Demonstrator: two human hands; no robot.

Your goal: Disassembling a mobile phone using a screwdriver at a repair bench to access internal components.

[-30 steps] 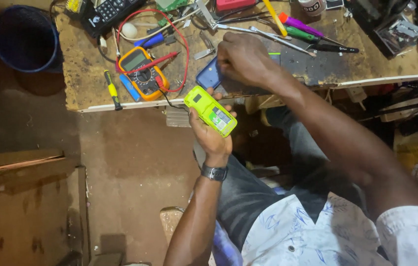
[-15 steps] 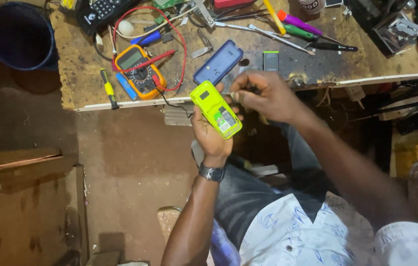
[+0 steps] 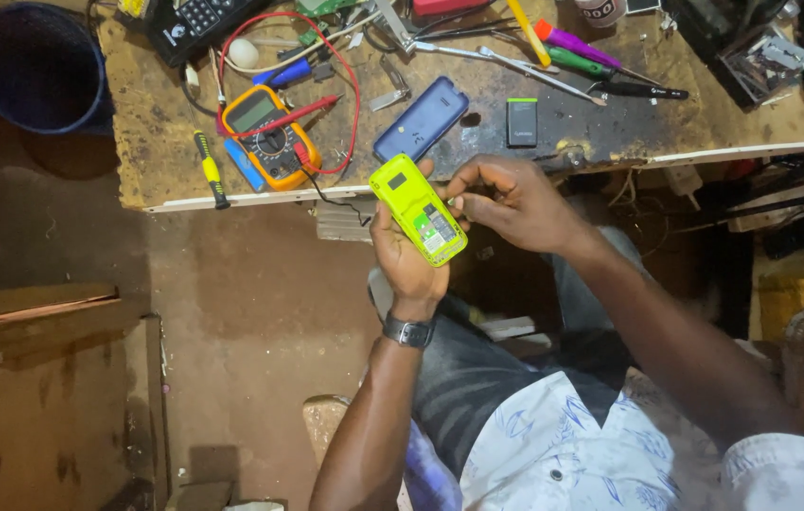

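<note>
My left hand (image 3: 408, 270) holds a lime-green mobile phone (image 3: 418, 208) just below the front edge of the workbench (image 3: 610, 132). The phone's back is off and its inner compartment faces up. A dark watch sits on that wrist. My right hand (image 3: 515, 199) is just right of the phone, its fingertips pinched together at the open back; whether they grip anything is too small to tell. On the bench behind lie a blue phone (image 3: 421, 118) and a small dark battery (image 3: 521, 121).
An orange multimeter (image 3: 267, 137) with red leads, a yellow-handled screwdriver (image 3: 210, 168), tweezers (image 3: 477, 52) and coloured screwdrivers (image 3: 572, 52) crowd the bench. A dark blue bucket (image 3: 37, 66) stands at the far left. Wooden boards (image 3: 33, 308) lie on the dirt floor.
My right hand has come off the bench top and down to the green phone. The left hand has turned the phone slightly and brought it nearer the bench edge.
</note>
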